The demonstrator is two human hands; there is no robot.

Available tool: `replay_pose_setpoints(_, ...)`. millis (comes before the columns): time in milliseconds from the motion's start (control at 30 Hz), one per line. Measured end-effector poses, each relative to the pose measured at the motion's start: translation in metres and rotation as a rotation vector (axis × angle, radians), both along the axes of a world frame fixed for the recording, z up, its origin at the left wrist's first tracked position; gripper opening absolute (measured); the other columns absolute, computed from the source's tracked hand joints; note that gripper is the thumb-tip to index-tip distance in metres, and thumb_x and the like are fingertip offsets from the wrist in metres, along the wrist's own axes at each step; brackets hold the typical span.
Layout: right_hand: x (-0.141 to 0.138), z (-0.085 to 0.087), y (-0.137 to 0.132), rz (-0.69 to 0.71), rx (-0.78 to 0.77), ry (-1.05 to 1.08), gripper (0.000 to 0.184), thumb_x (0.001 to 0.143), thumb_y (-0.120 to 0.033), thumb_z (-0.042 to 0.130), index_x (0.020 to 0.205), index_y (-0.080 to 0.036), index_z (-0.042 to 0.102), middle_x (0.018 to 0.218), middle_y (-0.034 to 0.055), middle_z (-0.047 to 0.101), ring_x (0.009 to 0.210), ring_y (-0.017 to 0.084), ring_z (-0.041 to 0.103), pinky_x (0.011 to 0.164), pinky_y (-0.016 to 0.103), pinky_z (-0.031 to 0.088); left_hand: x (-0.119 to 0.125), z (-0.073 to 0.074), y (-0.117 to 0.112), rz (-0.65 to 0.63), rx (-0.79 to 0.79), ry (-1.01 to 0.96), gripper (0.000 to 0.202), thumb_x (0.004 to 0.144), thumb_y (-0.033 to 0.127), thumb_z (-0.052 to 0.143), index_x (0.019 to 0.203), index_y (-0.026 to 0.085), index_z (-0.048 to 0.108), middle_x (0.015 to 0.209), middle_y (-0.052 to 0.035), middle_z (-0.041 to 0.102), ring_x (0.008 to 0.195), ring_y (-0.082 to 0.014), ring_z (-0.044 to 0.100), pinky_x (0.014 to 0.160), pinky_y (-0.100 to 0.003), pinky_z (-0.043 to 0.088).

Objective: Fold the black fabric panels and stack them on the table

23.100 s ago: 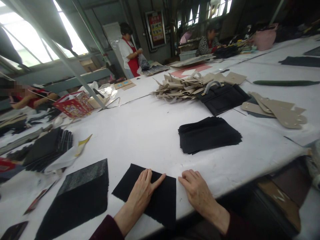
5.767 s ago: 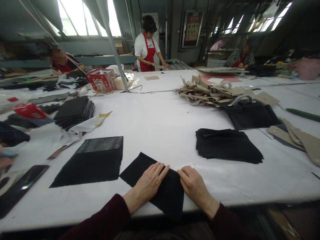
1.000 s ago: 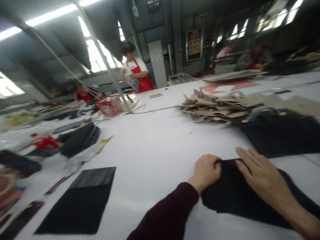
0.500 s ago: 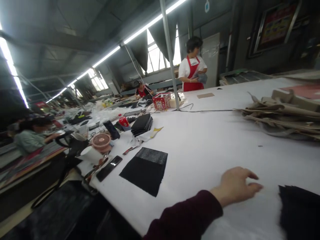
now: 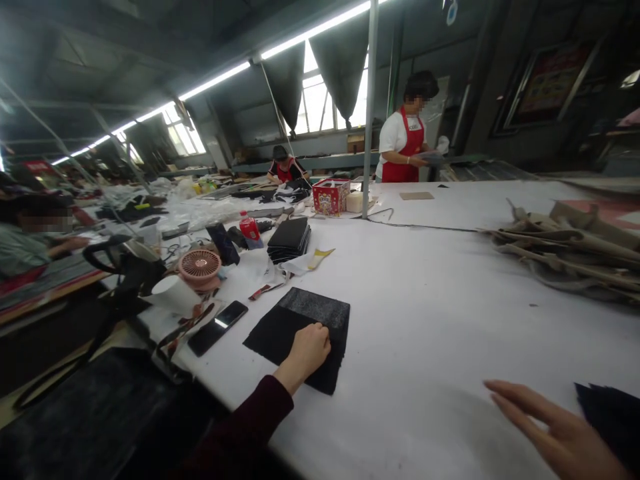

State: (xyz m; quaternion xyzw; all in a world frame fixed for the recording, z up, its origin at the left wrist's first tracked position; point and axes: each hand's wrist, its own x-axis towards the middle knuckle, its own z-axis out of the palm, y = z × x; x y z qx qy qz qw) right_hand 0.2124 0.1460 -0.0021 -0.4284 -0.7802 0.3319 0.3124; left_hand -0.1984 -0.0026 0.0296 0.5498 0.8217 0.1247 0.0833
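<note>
My left hand (image 5: 309, 350), in a dark maroon sleeve, is on a black fabric piece (image 5: 285, 327) lying flat on the white table. Its fingers are curled closed against the fabric, with the tips hidden under the hand. The piece has a greyer, shiny band along its far side. At the lower right edge my right hand (image 5: 560, 427) is open, fingers stretched out to the left, holding nothing. Just beside it lies a dark stack of fabric pieces (image 5: 613, 417), partly cut off by the frame and covered by the hand.
Left of the fabric lie a phone (image 5: 218, 328), a white roll (image 5: 175, 295) and a pink fan (image 5: 200, 268). Behind stand a black folded stack (image 5: 289, 239), a red-labelled bottle (image 5: 250, 230) and a metal pole (image 5: 370, 113). Beige material (image 5: 570, 247) is heaped right. A co-worker in a red apron (image 5: 411, 147) stands across.
My left hand has moved left from the table's middle onto the black fabric piece, and its fingers have closed. My right hand has come into view at lower right. The view has shifted slightly.
</note>
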Motion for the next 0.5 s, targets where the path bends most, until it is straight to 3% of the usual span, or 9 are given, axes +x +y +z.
replay_pose_setpoints(100, -0.09, 0.017, -0.033, 0.283, -0.063, -0.067, 0.035, 0.087, -0.055, 0.056, 0.102, -0.03, 0.074, 0.116, 0.0078, 0.069, 0.103, 0.026, 0.066, 0.089, 0.038, 0.053, -0.009, -0.003, 0.002, -0.037, 0.027, -0.071, 0.017, 0.084, 0.015, 0.048, 0.079, 0.018, 0.064, 0.091, -0.008, 0.065, 0.089, -0.0225, 0.062, 0.08, -0.032, 0.043)
replay_pose_setpoints(200, -0.17, 0.02, -0.06, 0.516, 0.039, -0.101, 0.033, 0.095, -0.04, 0.046, 0.11, -0.024, 0.071, 0.122, 0.0076, 0.065, 0.11, 0.023, 0.062, 0.098, 0.036, 0.049, -0.026, -0.003, 0.002, -0.058, 0.065, -0.199, 0.015, 0.079, 0.014, 0.05, 0.076, 0.018, 0.064, 0.083, -0.0054, 0.065, 0.081, -0.0202, 0.061, 0.077, -0.03, 0.042)
replay_pose_setpoints(267, -0.211, 0.017, -0.065, 0.593, 0.146, -0.147, 0.033, 0.096, -0.031, 0.042, 0.116, -0.022, 0.068, 0.126, 0.0079, 0.063, 0.115, 0.022, 0.059, 0.101, 0.036, 0.047, -0.037, -0.005, 0.001, -0.063, 0.098, -0.309, 0.014, 0.076, 0.013, 0.052, 0.074, 0.018, 0.064, 0.078, -0.0034, 0.065, 0.076, -0.0186, 0.06, 0.075, -0.029, 0.042)
replay_pose_setpoints(367, -0.253, 0.01, -0.06, 0.618, 0.325, -0.253, 0.033, 0.095, -0.02, 0.041, 0.115, -0.022, 0.067, 0.126, 0.0077, 0.063, 0.109, 0.022, 0.06, 0.096, 0.038, 0.049, -0.047, -0.01, 0.001, -0.054, 0.166, -0.499, 0.011, 0.073, 0.014, 0.055, 0.071, 0.018, 0.065, 0.073, -0.0011, 0.064, 0.073, -0.0167, 0.058, 0.075, -0.027, 0.042)
replay_pose_setpoints(500, -0.28, 0.001, -0.053, 0.578, 0.46, -0.374, 0.03, 0.094, -0.014, 0.044, 0.107, -0.022, 0.069, 0.12, 0.0056, 0.066, 0.095, 0.022, 0.059, 0.084, 0.037, 0.051, -0.065, -0.016, -0.004, 0.015, 0.316, -0.808, 0.009, 0.074, 0.023, 0.061, 0.069, 0.016, 0.065, 0.068, 0.0, 0.063, 0.068, -0.0152, 0.058, 0.07, -0.026, 0.046)
